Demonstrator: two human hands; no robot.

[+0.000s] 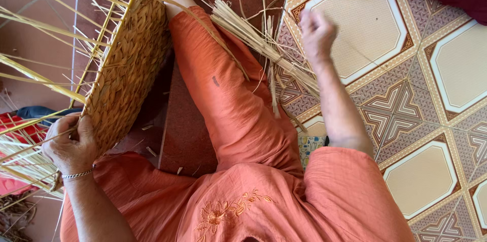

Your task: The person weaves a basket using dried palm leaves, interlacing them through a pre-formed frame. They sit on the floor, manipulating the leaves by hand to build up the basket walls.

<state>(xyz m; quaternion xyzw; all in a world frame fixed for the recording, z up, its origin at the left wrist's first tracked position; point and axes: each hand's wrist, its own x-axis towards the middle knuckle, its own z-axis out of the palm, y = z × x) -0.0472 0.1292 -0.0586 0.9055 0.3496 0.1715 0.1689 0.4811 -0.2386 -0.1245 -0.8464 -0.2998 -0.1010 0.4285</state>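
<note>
Woven basket (129, 64) in left hand (71, 143), straw bundle (258, 41) under right hand (317, 31)

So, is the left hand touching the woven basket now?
Touching. The head view shows the left hand with its fingers curled over the rim of the woven basket, with no gap between them.

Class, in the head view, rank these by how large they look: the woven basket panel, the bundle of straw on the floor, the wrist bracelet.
1. Woven basket panel
2. Bundle of straw; it lies farther from the camera, so its true size against the panel is unsure
3. Bracelet
</note>
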